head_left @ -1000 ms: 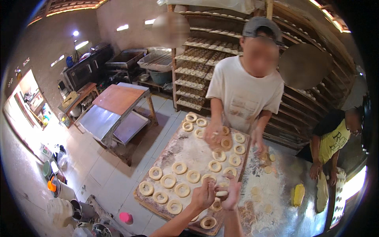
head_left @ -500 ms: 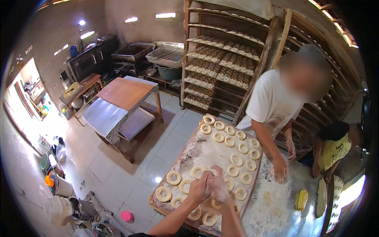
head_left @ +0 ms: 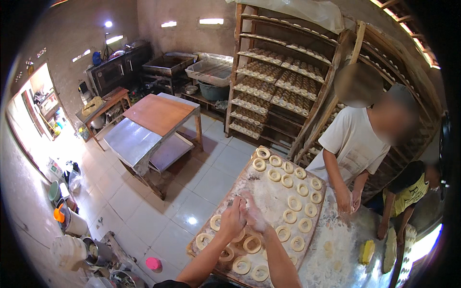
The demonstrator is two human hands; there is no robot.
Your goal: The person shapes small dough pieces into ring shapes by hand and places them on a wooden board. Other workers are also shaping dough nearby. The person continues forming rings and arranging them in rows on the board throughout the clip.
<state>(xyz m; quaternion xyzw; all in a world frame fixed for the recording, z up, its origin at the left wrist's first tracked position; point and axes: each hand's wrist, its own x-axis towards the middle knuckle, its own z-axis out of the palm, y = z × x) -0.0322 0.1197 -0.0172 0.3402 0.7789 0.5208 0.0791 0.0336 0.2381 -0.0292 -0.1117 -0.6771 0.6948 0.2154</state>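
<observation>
Over a floured board [head_left: 259,187], my left hand [head_left: 233,218] is closed, its fingers curled in against my right hand. My right hand [head_left: 256,216], whitened with flour and a little blurred, presses against it with bent fingers. Whatever lies between them is hidden. Pale dough rings cover much of the board: one dough ring [head_left: 252,244] sits just below my hands, another dough ring [head_left: 204,241] near the left corner, and several stand in rows along the far and right sides, such as a dough ring [head_left: 295,203].
Right of the board lies a floured metal worktop [head_left: 331,259] with a yellow block [head_left: 368,252] and a long dough piece [head_left: 390,249]. A person in a white shirt [head_left: 353,139] works across it; another person wears yellow [head_left: 412,192]. Racks [head_left: 235,72] of dough rings and a low table [head_left: 156,115] stand beyond.
The view has shifted, so the board sits lower and further right. My hands stay together, now nearer the board's left edge. The white-shirted person leans the other way, hands brought together.
</observation>
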